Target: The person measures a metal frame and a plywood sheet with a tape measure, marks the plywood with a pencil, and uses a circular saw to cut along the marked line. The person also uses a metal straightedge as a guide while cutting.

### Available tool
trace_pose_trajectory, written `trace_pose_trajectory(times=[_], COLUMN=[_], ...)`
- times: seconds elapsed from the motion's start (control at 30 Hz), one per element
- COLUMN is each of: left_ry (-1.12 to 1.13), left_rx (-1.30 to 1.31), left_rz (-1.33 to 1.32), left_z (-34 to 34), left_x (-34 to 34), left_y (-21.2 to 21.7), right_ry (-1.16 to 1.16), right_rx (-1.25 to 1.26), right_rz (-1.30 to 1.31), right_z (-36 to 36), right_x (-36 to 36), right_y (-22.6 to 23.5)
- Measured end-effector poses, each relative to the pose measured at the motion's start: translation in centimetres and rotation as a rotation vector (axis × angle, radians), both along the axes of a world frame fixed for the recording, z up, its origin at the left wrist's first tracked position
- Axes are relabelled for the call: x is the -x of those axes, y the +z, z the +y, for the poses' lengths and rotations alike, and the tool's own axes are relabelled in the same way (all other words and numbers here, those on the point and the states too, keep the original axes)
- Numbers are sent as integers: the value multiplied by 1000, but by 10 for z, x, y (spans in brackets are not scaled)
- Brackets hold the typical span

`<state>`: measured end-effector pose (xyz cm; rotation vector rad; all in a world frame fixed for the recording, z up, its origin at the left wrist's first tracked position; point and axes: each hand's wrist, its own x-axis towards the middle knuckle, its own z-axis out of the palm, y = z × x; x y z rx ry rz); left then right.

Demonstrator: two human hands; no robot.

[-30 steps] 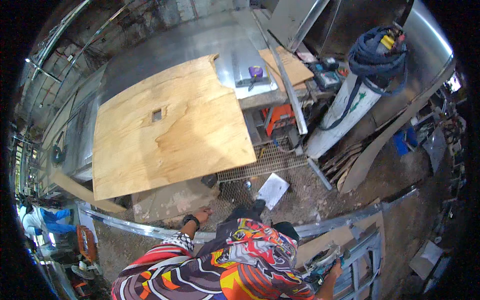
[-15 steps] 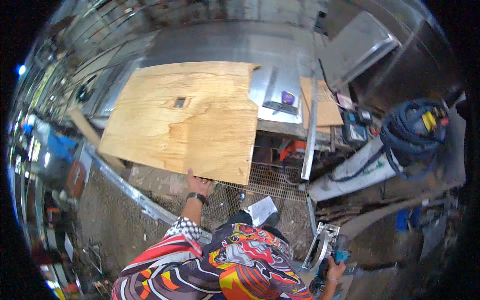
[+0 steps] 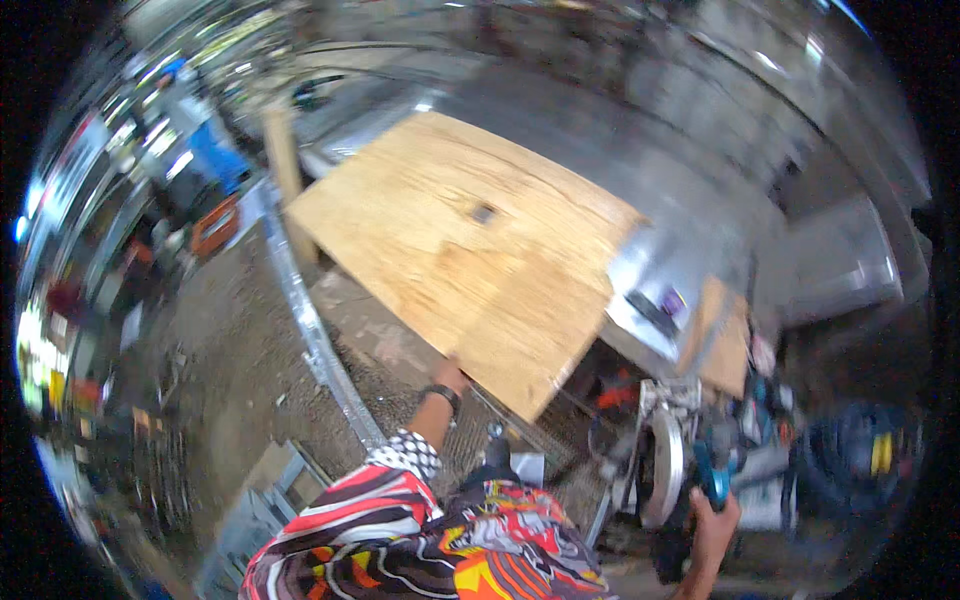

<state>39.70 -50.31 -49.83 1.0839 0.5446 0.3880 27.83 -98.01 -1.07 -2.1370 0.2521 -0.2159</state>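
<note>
A pale plywood sheet (image 3: 400, 250) with a small square cutout lies across the metal-topped bench, its near edge jutting over the front. My left hand (image 3: 451, 375), a dark watch on the wrist, grips that near edge with the thumb on top; its other fingers are mostly hidden beneath. In my right hand (image 3: 714, 522) is a circular saw (image 3: 663, 460) with a teal handle and a silver guard, held off to the right of the sheet's near right corner and apart from it. Motion blurs the saw's details.
A purple tape measure (image 3: 673, 300) sits on the metal bench top (image 3: 640, 265), near a brown board (image 3: 728, 365). A long metal channel (image 3: 315, 335) runs along the left, by an orange case (image 3: 214, 227). Dark coiled hose (image 3: 850, 455) is blurred at right.
My right hand has brought the circular saw up from the lower right toward the bench. My left hand keeps its grip on the plywood. The whole view has turned, so the bench now appears slanted.
</note>
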Motion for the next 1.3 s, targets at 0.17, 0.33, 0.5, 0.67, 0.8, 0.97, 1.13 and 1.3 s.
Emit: trace_pose_trajectory(times=[0.17,0.33,0.5,0.67,0.8,0.97,1.13,1.3], left_ry=[-74,2,151,423,413,182,-492,-791], left_rx=[-227,226,177,590,633,734,-129,-110], left_rz=[425,281,216,192,61,313,286,417], left_z=[-6,25,-7,-43,-84,-149,-242,-220], left_x=[44,45,41,103,160,225,139,120], left_y=[46,65,39,56,65,75,89,134], right_ry=[8,399,362,643,709,879,761,945], right_rx=[233,-49,4,97,155,234,211,39], right_rz=[332,123,286,372,388,450,477,104], right_z=[49,135,115,155,185,193,217,258], right_x=[-80,-132,-205,-250,-237,-259,-309,-259], right_y=[23,12,-13,-15,-47,-97,-67,-62])
